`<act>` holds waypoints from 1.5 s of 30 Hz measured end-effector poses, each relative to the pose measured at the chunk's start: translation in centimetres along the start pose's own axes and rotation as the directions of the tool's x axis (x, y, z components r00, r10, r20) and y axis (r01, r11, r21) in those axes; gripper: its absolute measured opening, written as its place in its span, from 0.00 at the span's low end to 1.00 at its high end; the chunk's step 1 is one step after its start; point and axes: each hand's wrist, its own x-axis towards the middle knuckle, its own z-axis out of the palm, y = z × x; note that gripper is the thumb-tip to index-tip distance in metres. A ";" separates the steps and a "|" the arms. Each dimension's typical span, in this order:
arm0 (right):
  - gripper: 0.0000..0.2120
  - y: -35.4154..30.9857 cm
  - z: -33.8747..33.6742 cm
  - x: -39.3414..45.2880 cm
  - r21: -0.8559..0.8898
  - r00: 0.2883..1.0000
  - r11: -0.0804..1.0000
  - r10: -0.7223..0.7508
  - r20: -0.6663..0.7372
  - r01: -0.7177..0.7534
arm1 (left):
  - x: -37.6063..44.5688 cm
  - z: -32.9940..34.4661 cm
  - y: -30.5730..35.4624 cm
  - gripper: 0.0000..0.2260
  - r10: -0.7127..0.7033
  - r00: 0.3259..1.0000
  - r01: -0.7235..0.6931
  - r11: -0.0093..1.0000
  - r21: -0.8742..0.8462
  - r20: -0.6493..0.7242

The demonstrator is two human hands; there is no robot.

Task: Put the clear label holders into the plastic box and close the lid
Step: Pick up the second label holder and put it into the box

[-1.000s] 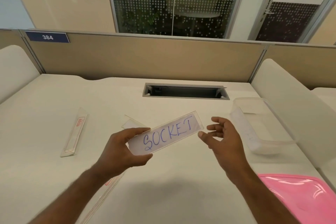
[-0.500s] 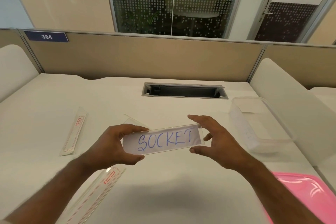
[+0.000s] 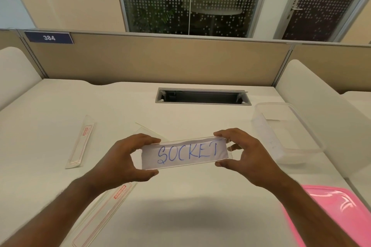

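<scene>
Left hand (image 3: 122, 161) pinches the left end of a clear label holder (image 3: 184, 154), thumb under the lower edge, fingers over the top edge. Right hand (image 3: 244, 157) grips the right end the same way, fingers curled over the upper corner, thumb pressed at the lower edge. Holder is held off the desk (image 3: 180, 216) between both hands, roughly level, face toward the camera; the white paper insert reads "SOCKET" in blue ink.

Second label holder (image 3: 81, 143) lies flat on the desk to the left, well apart from the hands, red printed strip visible. Third label holder (image 3: 104, 209) lies on the desk under the left forearm, partly hidden by it. A further clear piece (image 3: 146, 129) shows just behind the left hand's fingers; shape unclear.

Plastic box (image 3: 289, 132) sits open on the desk to the right of the right hand, something pale leaning inside its near wall. Pink lid (image 3: 339, 208) lies separately at the lower right corner, partly covered by the right forearm.
</scene>
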 end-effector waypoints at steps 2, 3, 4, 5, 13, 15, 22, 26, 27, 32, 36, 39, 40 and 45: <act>0.29 0.2 -0.4 -0.4 0.006 1.000 1.000 0.003 -0.010 -0.003 | -0.2 0.2 0.0 0.30 -0.004 1.000 0.003 1.000 -0.009 -0.013; 0.29 0.4 -0.7 -0.6 0.007 1.000 1.000 0.006 -0.014 -0.006 | -0.3 0.3 0.0 0.30 -0.005 1.000 0.005 1.000 -0.014 -0.017; 0.29 0.5 -0.9 -0.8 0.008 1.000 1.000 0.008 -0.019 -0.008 | -0.4 0.4 0.1 0.30 -0.009 1.000 0.009 1.000 -0.021 -0.022; 0.29 0.6 -1.2 -1.0 0.010 1.000 1.000 0.009 -0.024 -0.009 | -0.5 0.5 0.3 0.30 -0.014 0.999 0.013 0.999 -0.030 -0.030; 0.30 1.4 -2.4 -2.1 0.051 0.999 0.999 0.019 -0.043 -0.017 | 0.2 1.7 1.5 0.31 -0.017 0.999 0.015 0.999 -0.048 -0.047; 0.31 1.7 -2.7 -2.3 0.053 0.999 0.998 0.022 -0.049 -0.020 | 0.5 1.8 1.6 0.32 -0.023 0.999 0.022 0.999 -0.042 -0.040; 0.33 2.6 -4.7 -3.1 0.032 0.997 0.999 0.038 -0.060 -0.036 | 2.2 3.2 2.2 0.32 -0.051 0.999 0.049 0.996 -0.070 -0.020; 0.32 3.1 -6.5 -3.6 0.021 0.994 0.999 0.033 -0.102 -0.031 | 3.7 5.2 2.6 0.32 -0.064 0.998 0.060 0.990 -0.128 -0.022; 0.32 3.3 -6.9 -3.7 0.014 0.993 0.999 0.033 -0.117 -0.032 | 4.0 5.9 2.6 0.33 -0.075 0.997 0.069 0.986 -0.149 -0.032; 0.32 5.3 -9.7 -4.6 0.064 0.970 0.994 0.104 -0.221 -0.092 | 5.6 10.9 2.5 0.32 -0.188 0.970 0.150 0.960 -0.235 -0.153; 0.31 7.7 -12.3 -5.4 0.034 0.927 0.987 0.157 -0.341 -0.154 | 6.4 15.7 2.2 0.28 -0.274 0.945 0.254 0.959 -0.124 -0.177; 0.30 9.5 -14.5 -5.7 -0.074 0.873 0.973 0.160 -0.461 -0.218 | 7.2 19.7 2.0 0.29 -0.298 0.946 0.297 0.954 -0.025 -0.128; 0.30 10.1 -15.1 -5.7 -0.111 0.852 0.962 0.164 -0.498 -0.250 | 7.6 21.0 1.9 0.30 -0.297 0.949 0.301 0.953 0.027 -0.102; 0.30 12.9 -17.4 -5.4 -0.196 0.755 0.903 0.183 -0.630 -0.382 | 9.5 25.4 0.5 0.35 -0.310 0.950 0.309 0.918 0.250 -0.035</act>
